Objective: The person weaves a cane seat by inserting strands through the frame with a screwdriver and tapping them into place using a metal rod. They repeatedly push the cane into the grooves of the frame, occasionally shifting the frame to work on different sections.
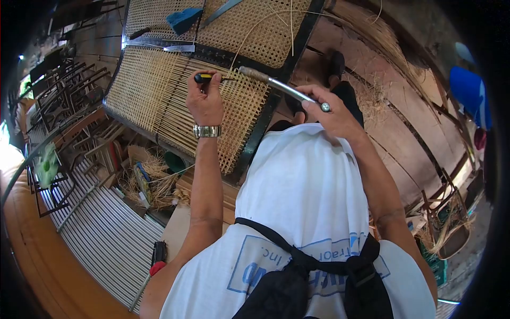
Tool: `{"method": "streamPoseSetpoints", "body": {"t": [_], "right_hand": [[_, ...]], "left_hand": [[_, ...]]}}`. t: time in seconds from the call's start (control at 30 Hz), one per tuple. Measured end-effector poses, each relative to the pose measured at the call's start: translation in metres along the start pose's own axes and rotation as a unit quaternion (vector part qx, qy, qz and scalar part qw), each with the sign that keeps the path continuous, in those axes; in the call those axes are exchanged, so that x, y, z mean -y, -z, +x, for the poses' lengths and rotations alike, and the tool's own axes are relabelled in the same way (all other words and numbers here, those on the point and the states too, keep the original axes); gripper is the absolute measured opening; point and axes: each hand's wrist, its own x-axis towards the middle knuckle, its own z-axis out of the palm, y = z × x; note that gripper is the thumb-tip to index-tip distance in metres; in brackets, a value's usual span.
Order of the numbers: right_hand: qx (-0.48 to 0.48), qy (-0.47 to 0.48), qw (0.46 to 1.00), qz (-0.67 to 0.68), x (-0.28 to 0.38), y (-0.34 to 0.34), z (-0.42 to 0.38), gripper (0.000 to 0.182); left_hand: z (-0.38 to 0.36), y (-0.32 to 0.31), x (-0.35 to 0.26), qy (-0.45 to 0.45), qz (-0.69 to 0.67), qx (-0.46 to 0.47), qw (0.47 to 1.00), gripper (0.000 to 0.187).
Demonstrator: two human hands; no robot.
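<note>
My left hand (pixel 206 98), with a metal watch on the wrist, is closed around a screwdriver-like tool (pixel 202 78) with a black and yellow handle. Its thin shaft points right, over the woven cane panel (pixel 149 87). In my right hand (pixel 332 109) is a hammer (pixel 289 89) with a shiny metal shaft, gripped near its round metal end. The hammer's worn brown end reaches over the cane, close to the screwdriver's tip. Open weave and parallel strands both show in the panel, which is set in a dark frame (pixel 258 125).
Beyond the dark crossbar lie a blue block (pixel 184 20), a metal blade (pixel 222 11) and a knife (pixel 159 44). Loose cane strands (pixel 291 26) trail across the far panel. Chair frames (pixel 69 87) and metal tubes (pixel 106 223) fill the left side; cane scraps (pixel 372 95) litter the floor.
</note>
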Motion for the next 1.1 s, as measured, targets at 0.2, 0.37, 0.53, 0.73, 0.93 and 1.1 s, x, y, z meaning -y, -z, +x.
{"method": "streamPoseSetpoints", "body": {"t": [0.2, 0.37, 0.53, 0.73, 0.93, 1.1], "right_hand": [[0.037, 0.038, 0.997, -0.059, 0.004, -0.004, 0.025, 0.036], [-0.031, 0.043, 0.998, -0.020, 0.005, -0.005, 0.028, 0.034], [-0.020, 0.095, 0.990, -0.101, 0.012, -0.015, 0.036, 0.033], [-0.048, 0.053, 0.997, -0.026, 0.000, 0.001, 0.036, 0.035], [-0.040, 0.082, 0.995, -0.033, -0.006, -0.001, 0.048, 0.034], [-0.013, 0.071, 0.993, -0.089, 0.001, -0.004, 0.051, 0.035]], "left_hand": [[0.003, 0.000, 0.003, -0.004, -0.001, 0.037, 0.999, 0.023], [0.012, 0.008, -0.002, -0.009, 0.004, 0.002, 1.000, 0.025], [0.020, 0.015, 0.004, 0.002, -0.015, 0.009, 1.000, 0.025], [0.021, 0.006, 0.007, 0.007, -0.073, -0.021, 0.997, 0.025], [0.022, -0.001, 0.002, -0.018, 0.024, 0.053, 0.998, 0.026], [0.034, 0.002, -0.014, -0.009, 0.031, 0.060, 0.998, 0.029]]}}
